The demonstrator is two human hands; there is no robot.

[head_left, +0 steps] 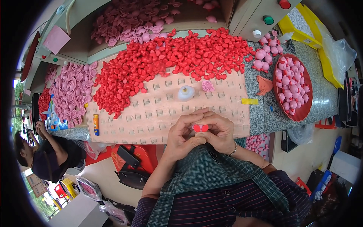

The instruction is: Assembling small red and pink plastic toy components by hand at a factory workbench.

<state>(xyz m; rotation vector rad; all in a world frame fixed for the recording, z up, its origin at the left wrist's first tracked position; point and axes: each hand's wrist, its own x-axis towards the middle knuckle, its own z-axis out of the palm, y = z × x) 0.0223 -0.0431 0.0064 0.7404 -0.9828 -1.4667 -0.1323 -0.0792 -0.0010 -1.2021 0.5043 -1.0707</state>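
Observation:
My left hand and my right hand meet over the near edge of the bench, fingers curled and thumbs together. Between them they grip a small toy part with two red oval ends; my fingers cover the rest of it. Beyond my hands stands a whitish dispenser bottle with a brass tip, and beside it lies a thin pink moulded piece. A large heap of small red bean-shaped pieces spreads across the far part of the peach-coloured mat.
On the right, a red scalloped bowl holds pink balls with red parts; more pink balls lie beside it. Pink moulded pieces heap up at left, near an orange glue stick. A yellow bin stands far right. Another person works at left.

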